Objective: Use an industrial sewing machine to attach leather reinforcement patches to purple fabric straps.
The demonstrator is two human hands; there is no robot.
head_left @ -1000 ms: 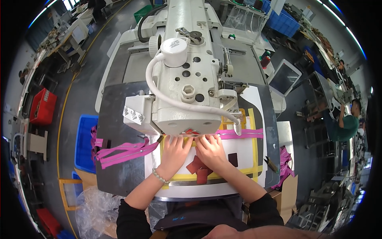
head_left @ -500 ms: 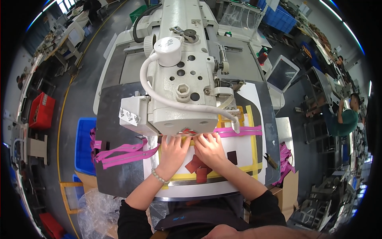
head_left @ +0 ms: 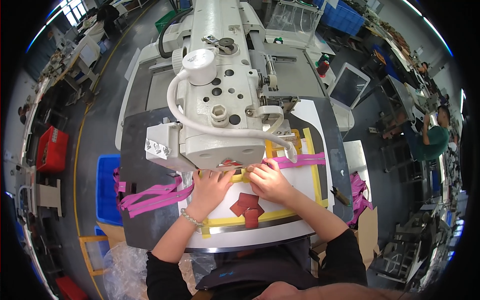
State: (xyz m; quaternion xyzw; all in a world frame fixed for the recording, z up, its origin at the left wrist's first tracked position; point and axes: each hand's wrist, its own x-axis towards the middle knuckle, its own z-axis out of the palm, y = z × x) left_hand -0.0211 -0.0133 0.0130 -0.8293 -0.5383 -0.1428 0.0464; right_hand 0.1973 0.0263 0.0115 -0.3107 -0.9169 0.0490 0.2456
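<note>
My left hand (head_left: 210,190), with a beaded bracelet at the wrist, lies with fingers stretched over the left side of a yellow strip-like frame (head_left: 240,178) under the sewing machine head (head_left: 220,147). On its right side, my right hand (head_left: 270,183) has bent fingers closed at the frame's edge; whatever they hold is hidden. A small dark piece shows between the hands. Magenta zipper tape (head_left: 155,196) trails out left of my left hand, and more zipper tape (head_left: 302,160) runs right beyond my right hand. Several dark red patches (head_left: 248,201) lie overlapping between my wrists.
The white sheet (head_left: 220,242) edged with yellow tape covers the work plate. A blue bin (head_left: 107,192) stands left, a heap of magenta zippers (head_left: 358,192) right. A small dark-handled tool (head_left: 341,196) lies on the plate's right. Another person (head_left: 434,142) sits far right.
My right hand has shifted right and its fingers have bent. The dark patch near my right forearm no longer shows. The whole view has shifted slightly.
</note>
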